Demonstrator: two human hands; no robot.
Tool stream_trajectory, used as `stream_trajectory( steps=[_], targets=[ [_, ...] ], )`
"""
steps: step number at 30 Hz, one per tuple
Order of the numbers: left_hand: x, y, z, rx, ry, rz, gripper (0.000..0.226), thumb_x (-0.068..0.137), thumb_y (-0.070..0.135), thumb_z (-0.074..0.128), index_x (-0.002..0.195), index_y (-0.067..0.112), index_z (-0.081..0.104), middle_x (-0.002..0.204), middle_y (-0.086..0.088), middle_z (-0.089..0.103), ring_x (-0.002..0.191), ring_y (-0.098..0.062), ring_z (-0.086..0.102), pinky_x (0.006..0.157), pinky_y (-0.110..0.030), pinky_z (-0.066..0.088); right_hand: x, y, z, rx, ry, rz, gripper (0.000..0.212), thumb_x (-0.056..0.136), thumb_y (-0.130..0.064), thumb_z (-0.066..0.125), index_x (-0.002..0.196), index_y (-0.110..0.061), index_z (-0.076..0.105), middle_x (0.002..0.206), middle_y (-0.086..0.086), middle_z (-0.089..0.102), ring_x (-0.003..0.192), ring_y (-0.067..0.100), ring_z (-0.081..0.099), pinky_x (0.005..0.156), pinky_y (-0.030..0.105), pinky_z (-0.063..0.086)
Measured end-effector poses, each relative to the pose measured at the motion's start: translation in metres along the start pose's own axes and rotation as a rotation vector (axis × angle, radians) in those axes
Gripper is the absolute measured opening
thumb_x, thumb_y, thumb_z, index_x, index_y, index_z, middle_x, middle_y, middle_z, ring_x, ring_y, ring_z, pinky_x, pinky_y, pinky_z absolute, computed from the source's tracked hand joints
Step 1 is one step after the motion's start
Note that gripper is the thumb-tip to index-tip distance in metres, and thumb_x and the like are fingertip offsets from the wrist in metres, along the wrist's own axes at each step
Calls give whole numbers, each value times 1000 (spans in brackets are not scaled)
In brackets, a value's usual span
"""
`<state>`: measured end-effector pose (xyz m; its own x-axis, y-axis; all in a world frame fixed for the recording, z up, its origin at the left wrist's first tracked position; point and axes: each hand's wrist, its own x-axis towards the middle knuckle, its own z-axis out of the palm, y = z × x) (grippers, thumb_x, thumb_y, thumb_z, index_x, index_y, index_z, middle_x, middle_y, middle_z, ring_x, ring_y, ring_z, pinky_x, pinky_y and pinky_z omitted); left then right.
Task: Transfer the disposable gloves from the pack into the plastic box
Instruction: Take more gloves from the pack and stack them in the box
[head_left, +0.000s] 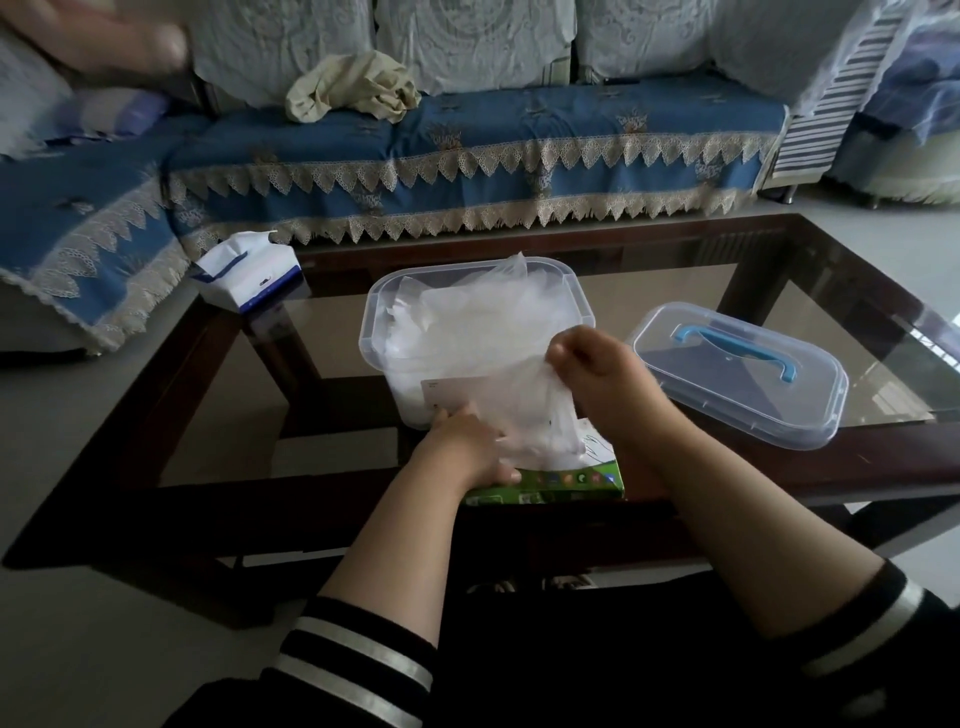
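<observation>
Left hand (470, 441) presses down on the green printed cardboard glove pack (545, 486) at the near edge of the dark-framed glass coffee table (857, 291), thumb hooked over its front edge.

Just behind the pack: clear rectangular plastic box (379, 332), open, already holding a loose heap of thin translucent disposable gloves (467, 332), one corner poking above the far rim.

Right hand (597, 364) pinches a fresh glove (535, 410), lifted partway; its tail is at the pack's slot.

Further right, clear lid with blue handle (737, 374) sits apart on the glass.

Risks:
- film clings, so extra gloves may trail out and drop short of the box
- if the left hand eases off, the light pack probably lifts with the pull
- heap is high; another layer may spill over the rim or block the lid
</observation>
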<state>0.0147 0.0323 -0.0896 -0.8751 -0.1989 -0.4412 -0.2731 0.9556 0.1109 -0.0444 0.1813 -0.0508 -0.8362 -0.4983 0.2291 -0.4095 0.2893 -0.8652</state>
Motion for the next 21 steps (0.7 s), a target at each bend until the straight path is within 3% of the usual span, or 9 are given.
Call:
stream_trajectory(
  steps=[2, 4, 8, 11, 12, 14, 16, 19, 21],
  targets=[
    [0, -4, 2, -57, 54, 14, 67, 84, 52, 65, 142, 25, 46, 148, -4, 43, 137, -31, 32, 114, -43, 25, -5, -9, -8, 176, 127, -54, 17, 93, -15, 58, 80, -26, 58, 80, -10, 60, 77, 14, 57, 74, 38, 51],
    [-11, -3, -3, -111, 113, 0, 66, 83, 48, 69, 141, 24, 48, 141, -6, 48, 130, -29, 42, 107, -40, 38, -10, -19, -15, 205, 262, -179, 20, 92, -10, 60, 81, -27, 57, 89, 0, 60, 82, 8, 57, 76, 28, 53],
    [-44, -2, -29, -327, 375, -16, 14, 95, 32, 57, 103, 23, 65, 105, 1, 65, 90, -13, 61, 73, -30, 48, -14, -28, -23, 282, 484, -328, 18, 89, -15, 63, 83, -31, 59, 97, -4, 53, 90, 0, 53, 82, 23, 49],
    [-67, 0, -53, -655, 918, 19, 41, 99, 52, 37, 95, 21, 65, 81, 13, 67, 78, -8, 65, 67, -25, 51, -13, -27, -24, 200, 571, -401, 6, 86, -23, 63, 86, -29, 64, 98, -7, 51, 93, 6, 52, 83, 24, 48],
    [-75, 1, -63, -844, 986, 108, 56, 91, 65, 28, 98, 23, 64, 78, 16, 67, 80, -3, 66, 70, -18, 50, -12, -27, -23, 142, 595, -429, 4, 86, -22, 63, 90, -24, 65, 97, -4, 51, 93, 6, 51, 83, 21, 47],
    [-86, 6, -82, -1108, 873, 343, 80, 71, 84, 15, 108, 27, 58, 83, 17, 72, 87, 2, 67, 80, -14, 49, -10, -27, -21, 18, 632, -493, 10, 85, -18, 65, 91, -10, 68, 97, 3, 51, 93, 3, 49, 81, 15, 43],
    [-89, 12, -94, -1104, 746, 446, 84, 66, 86, 24, 122, 30, 49, 92, 10, 74, 94, -2, 68, 84, -14, 50, -8, -25, -18, -85, 640, -544, 10, 85, -15, 68, 87, -5, 69, 97, 5, 52, 93, 13, 52, 79, 27, 47],
    [-86, 20, -104, -848, 796, 477, 50, 89, 44, 61, 133, 31, 41, 92, 5, 72, 85, -4, 66, 71, -6, 48, -7, -23, -11, -243, 673, -611, 8, 87, -19, 68, 91, -12, 66, 99, 9, 56, 95, 23, 51, 76, 42, 48],
    [-75, 24, -111, -771, 834, 516, 39, 93, 9, 61, 125, 28, 50, 92, 8, 70, 81, -4, 65, 68, -12, 51, -5, -24, -8, -351, 720, -666, 14, 89, -23, 67, 99, -20, 59, 105, 11, 57, 99, 24, 47, 82, 37, 44]
  ],
)
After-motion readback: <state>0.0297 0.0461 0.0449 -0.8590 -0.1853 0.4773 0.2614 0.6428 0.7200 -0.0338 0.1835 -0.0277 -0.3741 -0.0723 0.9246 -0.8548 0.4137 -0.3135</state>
